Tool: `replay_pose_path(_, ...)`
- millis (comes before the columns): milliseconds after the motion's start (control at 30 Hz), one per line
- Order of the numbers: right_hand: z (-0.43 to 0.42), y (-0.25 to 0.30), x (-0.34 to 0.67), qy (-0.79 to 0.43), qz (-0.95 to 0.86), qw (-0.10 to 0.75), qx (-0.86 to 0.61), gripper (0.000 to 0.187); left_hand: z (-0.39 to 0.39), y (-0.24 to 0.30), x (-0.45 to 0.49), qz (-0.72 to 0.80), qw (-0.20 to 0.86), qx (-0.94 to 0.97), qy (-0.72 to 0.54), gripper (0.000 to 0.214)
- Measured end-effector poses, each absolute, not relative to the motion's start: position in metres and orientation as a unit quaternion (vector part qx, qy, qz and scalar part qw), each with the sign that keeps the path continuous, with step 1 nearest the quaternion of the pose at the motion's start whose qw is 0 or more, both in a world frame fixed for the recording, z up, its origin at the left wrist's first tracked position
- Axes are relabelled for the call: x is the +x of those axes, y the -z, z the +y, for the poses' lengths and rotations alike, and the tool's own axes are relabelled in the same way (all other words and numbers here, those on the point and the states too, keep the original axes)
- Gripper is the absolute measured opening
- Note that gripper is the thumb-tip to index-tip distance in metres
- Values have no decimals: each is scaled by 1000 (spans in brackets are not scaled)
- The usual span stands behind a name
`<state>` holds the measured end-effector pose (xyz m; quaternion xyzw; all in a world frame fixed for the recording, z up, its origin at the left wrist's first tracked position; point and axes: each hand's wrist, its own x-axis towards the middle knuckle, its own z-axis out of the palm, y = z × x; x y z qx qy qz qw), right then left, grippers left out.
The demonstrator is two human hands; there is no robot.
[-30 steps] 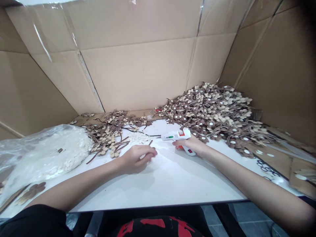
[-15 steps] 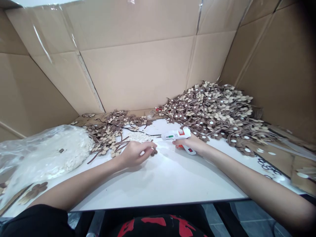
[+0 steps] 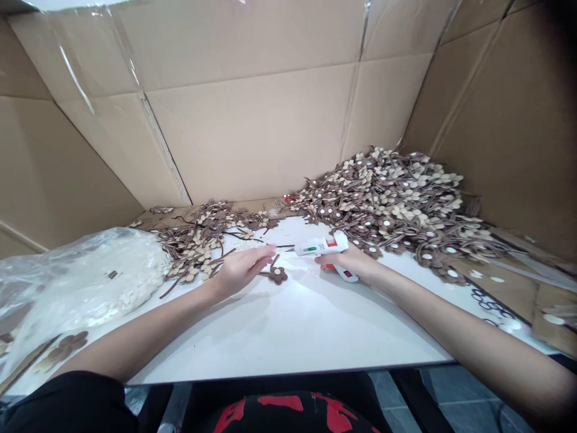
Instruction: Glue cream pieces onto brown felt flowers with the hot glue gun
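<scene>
A brown felt flower (image 3: 277, 275) with a white disc at its centre lies on the white tabletop, its thin stems pointing up and left. My left hand (image 3: 241, 267) is just up and left of it, fingers stretched out over the edge of a small spread of white discs (image 3: 247, 244). Nothing shows in that hand, though its underside is hidden. In my right hand (image 3: 347, 260) is a white and orange hot glue gun (image 3: 321, 245), fingers wrapped round its handle. The nozzle points left, close to my left fingertips and above the flower.
A large heap of brown and cream felt flowers (image 3: 387, 198) fills the back right. A smaller pile (image 3: 198, 240) lies at the back left, beside a clear plastic bag of white discs (image 3: 108, 270). Cardboard walls (image 3: 252, 132) enclose the tabletop (image 3: 288, 337) at the back and sides.
My left hand has come off the brown flower and moved slightly up and left, its fingers straightening. The flower's white centre now shows. My right hand and the glue gun stay put.
</scene>
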<state>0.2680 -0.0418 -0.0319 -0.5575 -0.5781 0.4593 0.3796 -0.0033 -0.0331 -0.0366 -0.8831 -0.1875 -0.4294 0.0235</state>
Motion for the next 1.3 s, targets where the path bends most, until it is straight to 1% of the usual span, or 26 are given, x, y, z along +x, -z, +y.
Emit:
replay_pose_path(67, -41, 33, 268, -458, -584, 381, -552, 25, -30, 35, -7, -186, 37, -883, 429, 20)
replay_pose_path(100, -41, 34, 269, -455, -587, 379, -552, 25, -29, 34, -9, -192, 40, -881, 430, 15)
replay_pose_path(300, -39, 34, 269, -455, -582, 373, -561, 27, -27, 34, -9, -245, 45, -868, 429, 2)
replay_pose_path(567, -40, 34, 269, -457, -581, 368, -564, 28, -28, 35, -3, -209, 25, -882, 422, 9)
replay_pose_path(767, -36, 40, 271, -455, -591, 371, -553, 29, -25, 40, -5, -211, 31, -884, 416, 5)
replay_pose_path(900, -37, 39, 270, -453, -595, 365, -555, 26, -26, 39, -5, -209, 38, -882, 420, 5)
replay_pose_path(1000, -40, 36, 269, -460, -587, 369, -555, 27, -27, 36, -5, -213, 42, -880, 423, 4)
replay_pose_path(1300, -41, 34, 268, -458, -587, 368, -557, 26, -31, 32, -3, -207, 8, -873, 442, 3)
